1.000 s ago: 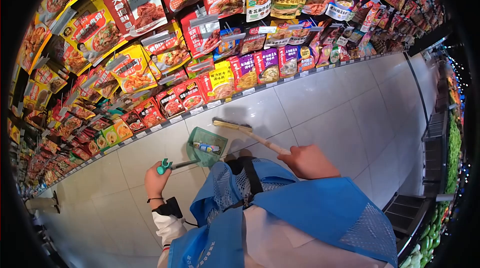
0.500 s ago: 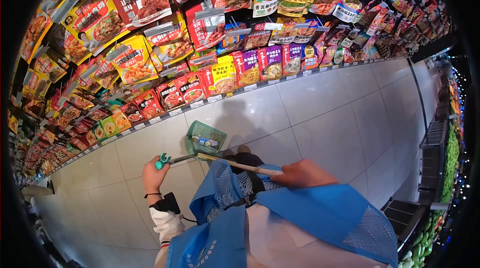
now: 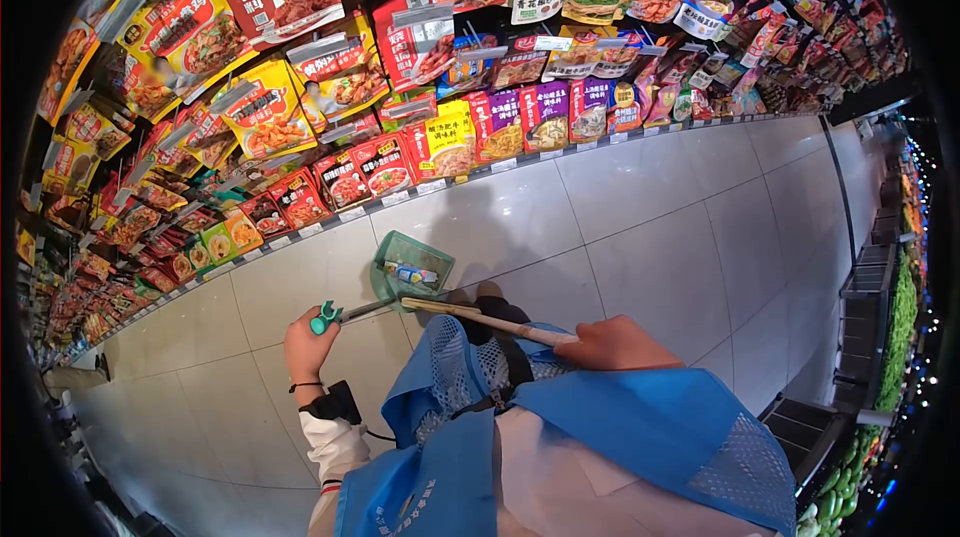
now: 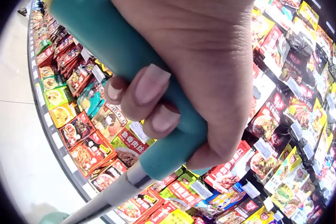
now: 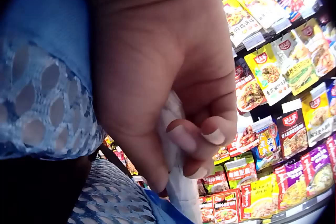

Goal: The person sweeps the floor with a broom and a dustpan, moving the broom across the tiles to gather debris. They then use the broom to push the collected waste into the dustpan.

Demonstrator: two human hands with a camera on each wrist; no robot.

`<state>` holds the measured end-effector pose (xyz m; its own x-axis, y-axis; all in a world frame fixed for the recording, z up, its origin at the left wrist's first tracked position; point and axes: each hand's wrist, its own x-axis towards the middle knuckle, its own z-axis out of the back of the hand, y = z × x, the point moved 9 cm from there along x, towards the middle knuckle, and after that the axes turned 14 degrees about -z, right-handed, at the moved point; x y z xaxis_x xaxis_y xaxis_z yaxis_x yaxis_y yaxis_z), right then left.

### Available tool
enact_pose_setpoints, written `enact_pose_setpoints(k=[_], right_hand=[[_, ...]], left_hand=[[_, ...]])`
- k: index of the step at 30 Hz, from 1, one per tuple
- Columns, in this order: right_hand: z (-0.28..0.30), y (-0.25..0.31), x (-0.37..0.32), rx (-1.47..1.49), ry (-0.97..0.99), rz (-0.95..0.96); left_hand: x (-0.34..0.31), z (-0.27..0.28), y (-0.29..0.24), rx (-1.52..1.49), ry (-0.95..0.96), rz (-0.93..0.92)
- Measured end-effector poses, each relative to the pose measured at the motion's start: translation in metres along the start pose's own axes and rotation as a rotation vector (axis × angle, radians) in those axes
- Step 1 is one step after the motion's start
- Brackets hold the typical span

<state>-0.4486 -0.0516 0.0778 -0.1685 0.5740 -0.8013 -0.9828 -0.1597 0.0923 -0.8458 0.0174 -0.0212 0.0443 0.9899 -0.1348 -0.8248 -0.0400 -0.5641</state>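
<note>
My left hand (image 3: 311,349) grips the green handle (image 4: 121,45) of a long-stemmed dustpan; in the left wrist view the fingers curl round it. The green dustpan (image 3: 440,259) sits on the floor ahead of my feet, with a blue-and-white wrapper (image 3: 410,274) inside. The right hand (image 3: 628,345) holds a broom (image 3: 520,329) by its pale stick, which slants down to the left. Its narrow head (image 3: 428,306) overlaps the dustpan's near side in the head view. Close up, the stick (image 5: 184,198) looks wrapped in whitish material, with my thumb and fingers around it.
Shelves of seasoning packets (image 3: 440,147) run along the front, with a price-label edge (image 3: 430,187) at floor level. Pale floor tiles (image 3: 670,237) spread around my feet. Dark crates (image 3: 865,337) and green vegetables (image 3: 905,317) line the right side. My blue mesh vest (image 3: 620,407) hangs near the right hand.
The broom head has come back from the floor near the shelf to the dustpan's near side. My right hand has shifted slightly downward in view. The left hand keeps its grip on the dustpan handle.
</note>
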Motion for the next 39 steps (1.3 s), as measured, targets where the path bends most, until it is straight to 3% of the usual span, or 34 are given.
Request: enact_pose_setpoints(k=[3,6,15,27,33,39], right_hand=[[0.02,-0.004,-0.016,0.196,-0.08,0.018],[0.021,-0.007,-0.02,0.012,0.014,-0.114],[0.024,-0.014,-0.026,0.026,-0.034,-0.09],[0.031,-0.028,-0.022,0.002,0.0,-0.289],[0.032,-0.028,-0.017,0.013,-0.097,-0.22],[0.057,-0.032,-0.028,0.11,-0.421,-0.125]], left_hand=[[0.001,0.0,0.0,-0.008,0.009,0.009],[0.001,0.002,-0.001,-0.025,-0.019,-0.009],[0.005,0.005,-0.002,-0.038,-0.004,0.002],[0.008,0.005,0.001,-0.077,0.0,0.009],[0.009,0.006,0.001,-0.064,-0.015,-0.018],[0.01,0.006,0.002,-0.09,-0.014,-0.021]])
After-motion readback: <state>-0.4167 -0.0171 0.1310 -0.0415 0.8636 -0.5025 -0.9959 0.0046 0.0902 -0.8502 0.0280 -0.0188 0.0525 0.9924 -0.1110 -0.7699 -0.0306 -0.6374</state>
